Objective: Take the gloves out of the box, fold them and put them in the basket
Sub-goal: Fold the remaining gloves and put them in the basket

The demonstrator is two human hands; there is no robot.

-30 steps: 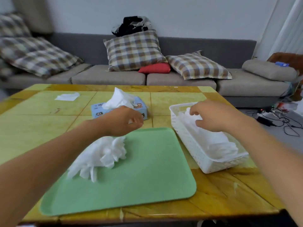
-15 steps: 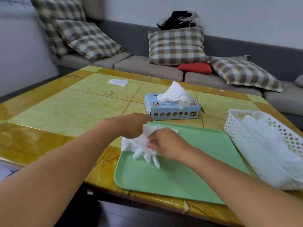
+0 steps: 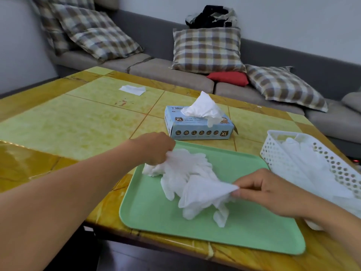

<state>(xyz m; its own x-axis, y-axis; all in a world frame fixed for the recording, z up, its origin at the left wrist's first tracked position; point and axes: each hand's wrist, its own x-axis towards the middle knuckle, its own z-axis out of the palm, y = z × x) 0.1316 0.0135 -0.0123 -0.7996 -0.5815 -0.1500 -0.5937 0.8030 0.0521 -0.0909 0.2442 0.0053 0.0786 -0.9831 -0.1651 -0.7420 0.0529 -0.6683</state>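
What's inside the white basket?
White gloves lie piled inside the basket. Its bottom is hidden under them, and the right arm covers its near end, so how many there are cannot be told.

Grey sofa [image 3: 175, 73], plaid cushions [image 3: 208, 48], pale wall [image 3: 293, 20], yellow-tiled table [image 3: 68, 122].

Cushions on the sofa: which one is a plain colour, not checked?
The small red cushion, lying flat between two checked cushions; every other cushion is brown-and-cream plaid.

Bare forearms, left hand [image 3: 156, 148] and right hand [image 3: 265, 189] (no sleeves visible).
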